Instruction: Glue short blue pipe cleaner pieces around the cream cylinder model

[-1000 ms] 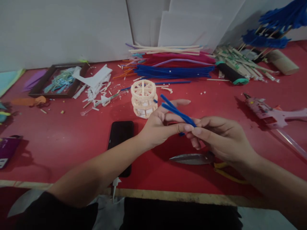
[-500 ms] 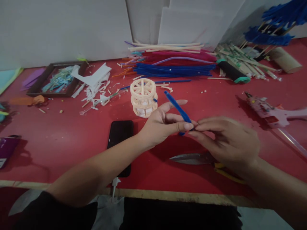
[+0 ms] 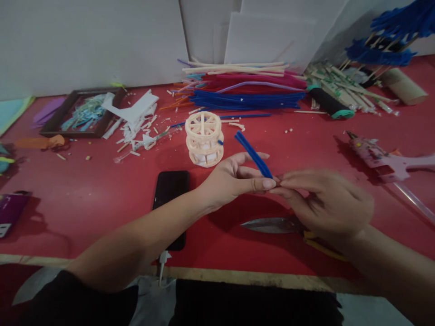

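Observation:
A short blue pipe cleaner (image 3: 253, 154), seemingly doubled over, slants up and leftward from my left hand (image 3: 243, 179). Left thumb and fingers pinch its lower end. My right hand (image 3: 322, 199) meets it there, thumb and fingertips closed at that same end, which the fingers mostly hide. Behind the left hand stands a cream, round, tiered frame (image 3: 204, 138) with spokes on top and a small blue bit on its side. Scissors (image 3: 268, 225) with yellow handles lie under the right hand, partly covered by it.
A phone (image 3: 171, 190) with a white cable lies beneath my left forearm. Bundles of pipe cleaners (image 3: 248, 99) lie at the back. On the right rests a pink glue gun (image 3: 384, 158); on the left, white scraps (image 3: 136, 113) and a dark-framed tray (image 3: 45, 129).
The blue pipe cleaner's lower piece that stuck out below my left thumb no longer shows, and its upper part looks wider and doubled. My right hand has shifted slightly right.

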Demonstrator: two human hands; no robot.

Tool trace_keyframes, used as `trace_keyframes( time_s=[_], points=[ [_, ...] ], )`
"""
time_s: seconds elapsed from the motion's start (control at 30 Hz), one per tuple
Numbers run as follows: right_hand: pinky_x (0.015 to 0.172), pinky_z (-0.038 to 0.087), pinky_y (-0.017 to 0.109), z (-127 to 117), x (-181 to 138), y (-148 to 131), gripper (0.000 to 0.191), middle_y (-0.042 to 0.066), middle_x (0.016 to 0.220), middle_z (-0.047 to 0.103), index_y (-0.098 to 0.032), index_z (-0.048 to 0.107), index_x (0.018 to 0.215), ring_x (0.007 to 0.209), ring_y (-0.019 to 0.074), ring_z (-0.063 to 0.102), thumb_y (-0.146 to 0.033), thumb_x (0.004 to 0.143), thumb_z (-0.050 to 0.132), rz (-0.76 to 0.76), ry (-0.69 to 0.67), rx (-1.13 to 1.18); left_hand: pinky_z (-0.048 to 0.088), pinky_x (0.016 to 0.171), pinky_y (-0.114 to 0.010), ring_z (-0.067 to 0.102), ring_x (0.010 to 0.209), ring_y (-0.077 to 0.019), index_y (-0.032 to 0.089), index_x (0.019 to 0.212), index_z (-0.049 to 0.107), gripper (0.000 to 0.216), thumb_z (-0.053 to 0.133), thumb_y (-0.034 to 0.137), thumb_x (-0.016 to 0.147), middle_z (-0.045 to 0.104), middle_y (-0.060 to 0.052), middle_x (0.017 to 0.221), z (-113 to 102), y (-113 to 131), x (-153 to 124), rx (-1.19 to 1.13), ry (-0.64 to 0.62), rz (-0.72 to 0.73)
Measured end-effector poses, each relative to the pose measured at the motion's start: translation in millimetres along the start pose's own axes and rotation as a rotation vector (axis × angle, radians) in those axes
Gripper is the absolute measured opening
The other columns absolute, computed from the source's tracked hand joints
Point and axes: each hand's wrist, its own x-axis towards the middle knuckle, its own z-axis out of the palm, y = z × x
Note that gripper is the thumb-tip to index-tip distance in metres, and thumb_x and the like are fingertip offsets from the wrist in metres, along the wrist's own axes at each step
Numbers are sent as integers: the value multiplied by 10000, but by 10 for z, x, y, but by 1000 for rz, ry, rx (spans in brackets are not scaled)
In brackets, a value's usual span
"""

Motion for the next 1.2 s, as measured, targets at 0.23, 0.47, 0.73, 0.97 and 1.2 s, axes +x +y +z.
trace_keyframes(
  time_s=[0.23,0.47,0.73,0.97,1.2],
  points=[
    [646,588,289,23,-24,19,130,8,788,743,-284,609,916,711,173,728,-164,918,660,7,-7,17,484,613,-211,627,534,-58,174,891,577,558,968,313,519,737,60,637,21,-21,6,21,13,23],
    [579,563,213,41,37,48,97,4,727,757,-246,652,835,620,140,720,-231,931,665,85,-1,51,532,699,-223,694,670,-92,177,823,597,418,931,306,608,753,32,702,9,-16,15,71,9,178],
    [420,492,174,-31,64,-42,182,-43,639,748,-267,726,842,446,96,649,-291,965,595,380,-220,495,575,662,-237,731,672,-122,179,839,606,302,873,243,713,785,-1,773,18,-22,-34,111,-157,310],
    [381,431,185,-102,45,-105,218,-47,549,673,-243,637,685,396,80,560,-217,901,624,330,-188,577,607,821,-312,765,822,-177,181,854,719,196,860,207,722,795,-12,795,29,15,-70,177,-238,285],
    [396,418,227,-59,-10,-50,192,-45,528,631,-259,589,692,410,107,559,-210,877,617,336,-80,271,567,946,-343,764,963,-209,184,990,743,306,809,406,790,819,-57,955,22,38,-88,207,-161,237]
  ],
)
